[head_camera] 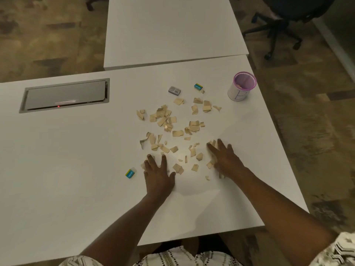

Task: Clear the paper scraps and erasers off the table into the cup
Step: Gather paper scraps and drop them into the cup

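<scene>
Several tan paper scraps [172, 127] lie scattered over the middle of the white table [76, 169]. A blue and yellow eraser [130, 173] rests just left of my left hand [157, 175], which lies flat with its fingers apart. My right hand [224, 160] also lies flat and spread, over scraps at the pile's right edge. A grey eraser [174, 90] and another blue and yellow eraser [198, 86] sit at the far side of the pile. The pink-rimmed mesh cup [241, 86] stands upright at the far right, with something pale inside.
A grey cable hatch [65, 96] is set into the table at the left. A second white table [172, 29] adjoins the far edge. A black office chair [278, 22] stands on the carpet at the upper right. The table's right edge runs close to the cup.
</scene>
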The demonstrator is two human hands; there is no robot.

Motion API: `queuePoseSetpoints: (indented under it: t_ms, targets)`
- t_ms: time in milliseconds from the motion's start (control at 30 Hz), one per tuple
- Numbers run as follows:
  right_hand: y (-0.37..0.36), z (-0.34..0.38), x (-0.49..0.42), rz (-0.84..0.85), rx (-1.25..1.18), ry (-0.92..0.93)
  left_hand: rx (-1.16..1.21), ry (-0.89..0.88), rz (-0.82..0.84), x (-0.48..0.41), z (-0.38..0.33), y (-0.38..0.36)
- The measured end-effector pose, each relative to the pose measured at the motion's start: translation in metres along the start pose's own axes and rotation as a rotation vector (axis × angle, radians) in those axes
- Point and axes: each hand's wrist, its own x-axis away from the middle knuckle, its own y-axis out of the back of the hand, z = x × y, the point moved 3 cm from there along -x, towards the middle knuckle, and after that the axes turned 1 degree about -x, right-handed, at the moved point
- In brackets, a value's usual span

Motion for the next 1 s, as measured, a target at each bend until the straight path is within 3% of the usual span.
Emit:
queuePoseSetpoints:
  t_ms: [100,300,533,733,1000]
  targets:
    - [-0.004,0.005,0.005,-0.022,0.085,0.053,-0.003,-0.040,0.021,-0.002,-0.001,0.001]
    - [-0.008,0.008,0.013,-0.252,0.175,0.153,-0.013,-0.150,0.055,-0.001,0.014,0.005]
    - [0.005,0.007,0.008,-0.263,0.175,0.124,-0.114,-0.223,0.040,-0.014,0.020,0.010]
    - [0.013,0.000,-0.004,-0.322,-0.023,0.153,-0.132,-0.236,-0.003,-0.026,0.017,0.014]
    - [0.030,-0.008,-0.013,-0.384,-0.594,-0.098,0.033,-0.122,-0.053,-0.037,0.016,0.021]
